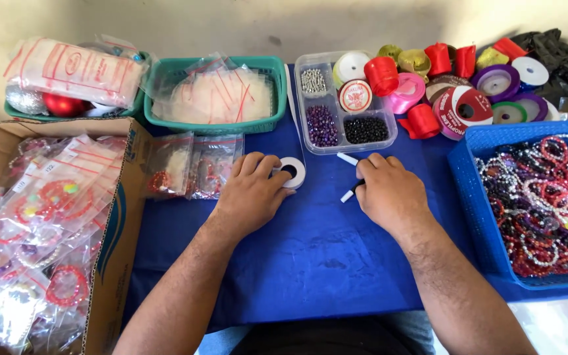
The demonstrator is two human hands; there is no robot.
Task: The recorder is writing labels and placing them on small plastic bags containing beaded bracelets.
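Resting on blue cloth (310,263), left hand (251,190) touches white spool (292,171) near open room.

Single view, head-worn camera, above and behind hands. Looks down and forward across blue cloth (310,256) toward wall (231,23). Close range: forearms enter from bottom edge, left hand (252,190) and right hand (389,194) near frame centre. Trays beyond hands; cardboard box (123,217) left of them, blue basket (471,190) right, both cut off.
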